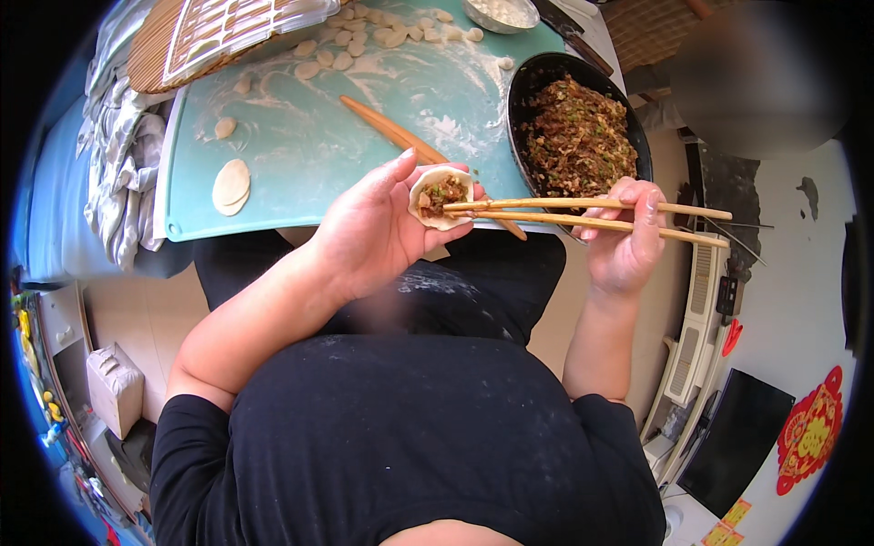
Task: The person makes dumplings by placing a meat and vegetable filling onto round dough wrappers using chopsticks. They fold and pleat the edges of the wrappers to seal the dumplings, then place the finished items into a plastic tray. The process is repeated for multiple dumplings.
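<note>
My left hand (pixel 378 227) cups a round dumpling wrapper (pixel 441 195) with a dab of brown filling in its middle. My right hand (pixel 626 232) grips a pair of wooden chopsticks (pixel 583 211) whose tips rest on the filling in the wrapper. A black bowl (pixel 577 127) full of minced filling with green bits stands just beyond my right hand. Both hands hover over the near edge of a floured teal mat (pixel 300 146).
A wooden rolling pin (pixel 393 133) lies on the mat. Two flat rolled wrappers (pixel 230 187) sit at the left, several dough pieces (pixel 364 36) at the back. A bamboo tray (pixel 209 36) and a small flour bowl (pixel 499 13) stand at the far edge. Crumpled cloth (pixel 123 146) lies left.
</note>
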Demonstrator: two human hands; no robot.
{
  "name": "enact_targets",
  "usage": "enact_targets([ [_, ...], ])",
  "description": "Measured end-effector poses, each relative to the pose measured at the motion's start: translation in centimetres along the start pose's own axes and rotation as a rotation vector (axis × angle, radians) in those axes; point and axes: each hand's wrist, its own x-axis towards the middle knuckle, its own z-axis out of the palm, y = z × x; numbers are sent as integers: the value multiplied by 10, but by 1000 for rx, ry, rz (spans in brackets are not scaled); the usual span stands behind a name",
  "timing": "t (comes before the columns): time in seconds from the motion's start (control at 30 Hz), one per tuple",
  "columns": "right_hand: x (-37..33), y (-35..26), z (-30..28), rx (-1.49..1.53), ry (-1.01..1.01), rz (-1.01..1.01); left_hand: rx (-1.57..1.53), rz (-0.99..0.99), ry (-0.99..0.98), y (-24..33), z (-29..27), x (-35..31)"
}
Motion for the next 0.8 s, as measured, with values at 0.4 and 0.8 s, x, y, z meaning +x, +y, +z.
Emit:
enact_targets([
  [0.4, -1, 12, 7, -78, -11, -21, 66, 27, 18, -2, -6, 0],
  [0.8, -5, 21, -3, 194, 201, 172, -24, -12, -43, 1, -6, -2],
])
